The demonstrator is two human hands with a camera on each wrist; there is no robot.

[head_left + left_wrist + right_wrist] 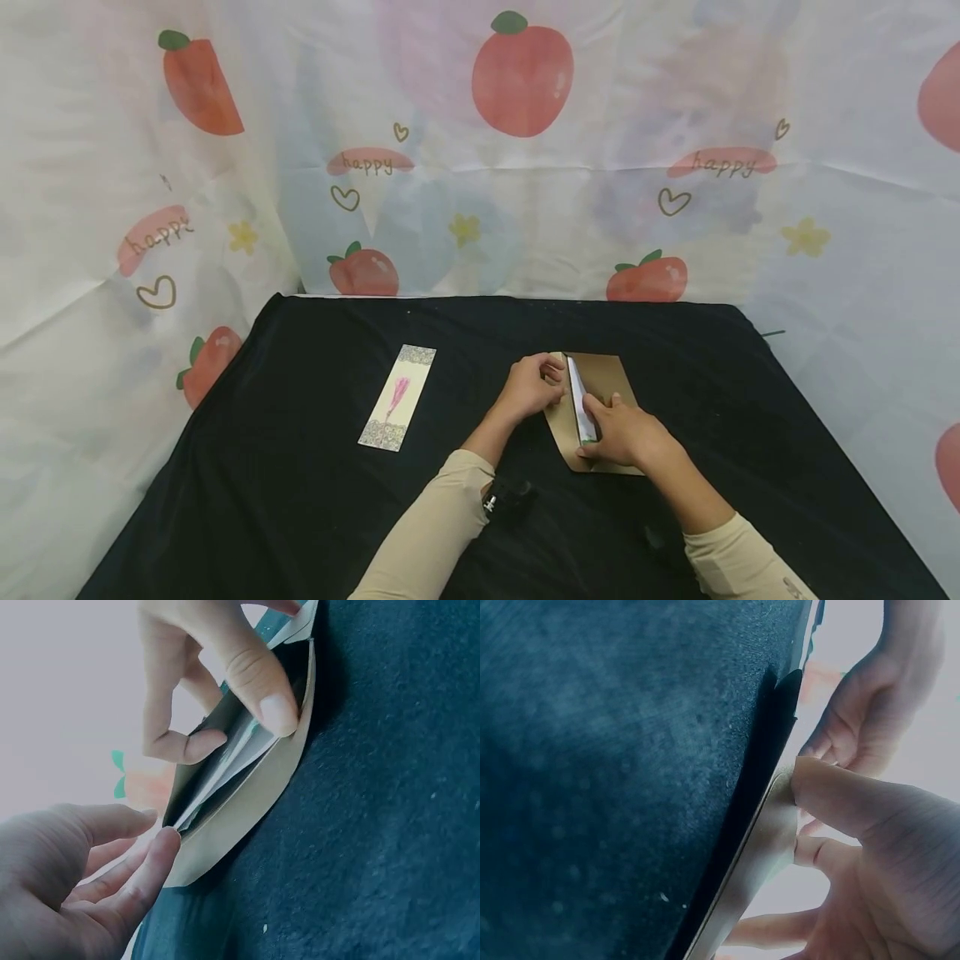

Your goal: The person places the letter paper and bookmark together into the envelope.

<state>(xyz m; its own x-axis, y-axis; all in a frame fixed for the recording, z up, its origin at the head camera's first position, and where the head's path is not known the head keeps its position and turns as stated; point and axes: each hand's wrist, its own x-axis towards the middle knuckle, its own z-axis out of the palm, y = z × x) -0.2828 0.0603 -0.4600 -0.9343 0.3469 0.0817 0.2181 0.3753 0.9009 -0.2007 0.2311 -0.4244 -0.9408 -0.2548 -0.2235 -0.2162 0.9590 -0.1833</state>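
A brown kraft-paper envelope (596, 367) lies on the dark cloth with its mouth gaping. Inside the mouth a white paper (579, 400) shows, along with a dark inner gap. My right hand (626, 429) grips the envelope at its mouth; in the left wrist view its thumb lies over the near lip and a bent finger meets the opposite side. At the envelope's left flap is my left hand (531, 385), fingers loosely bent. The left wrist view has the left hand (82, 877) with its fingertips right at one end of the mouth.
A cream bookmark-like card (400, 396) with a pink flower and patterned ends lies left of the hands. Black cloth (300, 500) covers the table. Behind it hangs a pale curtain (480, 217) printed with fruit, hearts and "happy".
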